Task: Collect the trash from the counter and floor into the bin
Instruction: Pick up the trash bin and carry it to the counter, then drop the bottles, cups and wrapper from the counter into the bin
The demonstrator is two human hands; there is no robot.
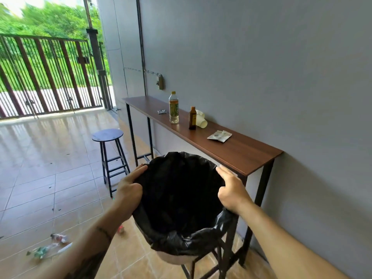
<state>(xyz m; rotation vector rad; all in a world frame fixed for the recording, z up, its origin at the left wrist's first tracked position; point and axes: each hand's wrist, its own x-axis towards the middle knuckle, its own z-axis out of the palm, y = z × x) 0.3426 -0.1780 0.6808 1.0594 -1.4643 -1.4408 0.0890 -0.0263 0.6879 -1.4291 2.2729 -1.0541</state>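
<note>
Both hands, left grip [128,188] and right grip [231,190], clasped the rim of the black-lined bin [181,198] beside the tabletop [241,156]. Light, its slippery liner called for rim holds.

Bare forearms, dark tattoo band near the left hand [128,193].

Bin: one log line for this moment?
hands: left, right gripping bin rim | bin: looks empty | counter: trash uncollected
</note>
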